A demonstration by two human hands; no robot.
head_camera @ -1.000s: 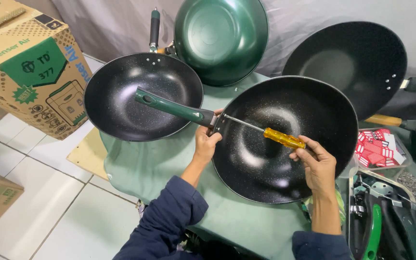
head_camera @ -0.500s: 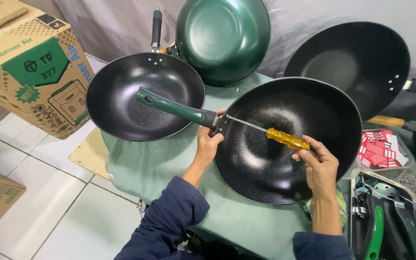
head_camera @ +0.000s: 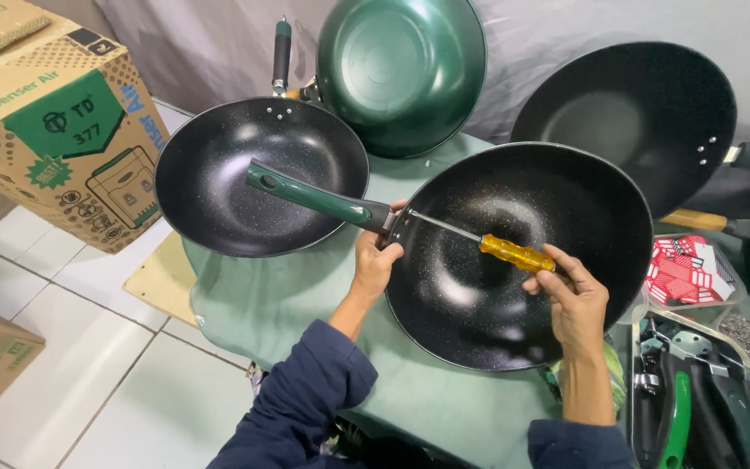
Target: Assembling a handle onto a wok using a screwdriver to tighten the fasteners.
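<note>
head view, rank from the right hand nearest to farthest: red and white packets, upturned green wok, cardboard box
From the right hand:
1. Red and white packets, just to its right in a clear tray.
2. Upturned green wok, up and to the left, at the back of the table.
3. Cardboard box, far left, off the table.

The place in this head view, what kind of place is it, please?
Probably a small workshop where pans are assembled. Several black pans lie on a green-covered table, the right hand holds a screwdriver at a handle joint, and cardboard boxes stand nearby.
</note>
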